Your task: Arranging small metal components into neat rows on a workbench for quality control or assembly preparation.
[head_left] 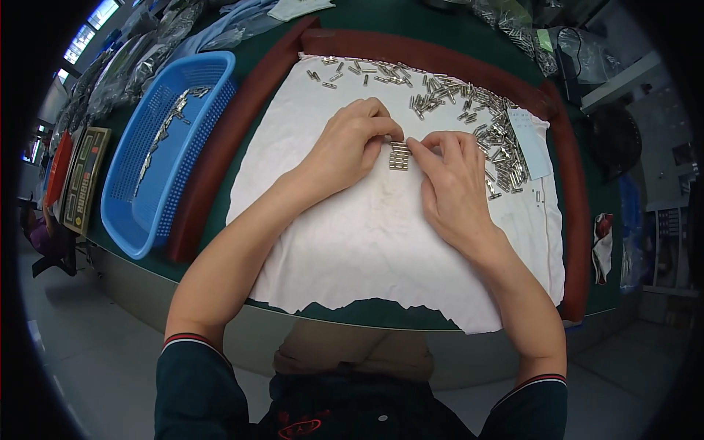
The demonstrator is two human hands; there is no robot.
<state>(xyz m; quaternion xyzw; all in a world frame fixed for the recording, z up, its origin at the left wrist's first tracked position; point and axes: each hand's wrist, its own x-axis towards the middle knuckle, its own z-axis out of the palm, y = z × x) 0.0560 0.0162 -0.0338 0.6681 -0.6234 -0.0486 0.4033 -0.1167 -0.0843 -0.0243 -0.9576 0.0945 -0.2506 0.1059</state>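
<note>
Several small, shiny metal cylinders (398, 157) lie side by side in a neat block on the white cloth (352, 242). My left hand (353, 139) is at the block's upper left, with thumb and curled index finger closed at its top end. From the other side my right hand (456, 180) pinches at the upper right corner of the same block. Both sets of fingertips meet the topmost cylinders and partly hide them. More loose metal cylinders (506, 155) are heaped beyond and to the right of my right hand, with others scattered along the far edge of the cloth.
A reddish-brown wooden frame (433, 59) borders the cloth on three sides. On the left stands a blue plastic basket (165, 213) with metal pieces inside. A pale blue paper slip (529, 143) lies at the cloth's right. Beyond the basket is a digital scale (84, 180); plastic bags (139, 66) are piled behind.
</note>
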